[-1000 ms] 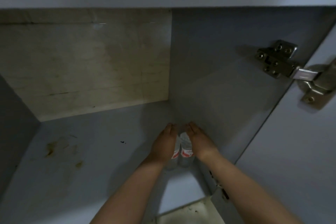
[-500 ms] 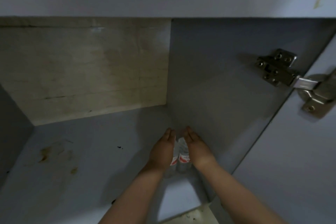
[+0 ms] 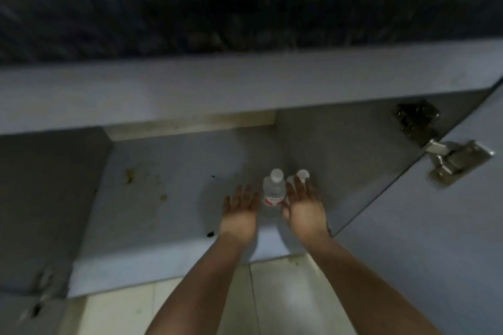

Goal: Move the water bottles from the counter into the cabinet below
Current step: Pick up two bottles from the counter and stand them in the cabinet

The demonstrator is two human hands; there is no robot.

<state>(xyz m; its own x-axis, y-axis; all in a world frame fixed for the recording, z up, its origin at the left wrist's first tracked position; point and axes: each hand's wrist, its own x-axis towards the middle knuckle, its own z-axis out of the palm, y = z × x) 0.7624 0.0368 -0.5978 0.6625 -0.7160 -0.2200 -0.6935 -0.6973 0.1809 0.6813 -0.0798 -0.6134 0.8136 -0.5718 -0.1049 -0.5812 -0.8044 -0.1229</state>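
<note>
**Grey cabinet floor, two bottles standing at the right wall**

Stained grey cabinet floor [image 3: 163, 215] spreads left, with brown marks [image 3: 130, 174]. Further right, the left hand [image 3: 239, 212] hovers flat, fingers spread, holding nothing, just beside the left bottle [image 3: 273, 190], which stands upright. Next, the right bottle [image 3: 302, 174] stands partly hidden behind the right hand [image 3: 306, 207], also spread and gripping nothing. A metal hinge [image 3: 446, 163] sits on the open door [image 3: 435, 253].

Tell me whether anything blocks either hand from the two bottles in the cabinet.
Nothing visible does. The left hand and right hand flank the two bottles on the cabinet floor, palms open.
</note>
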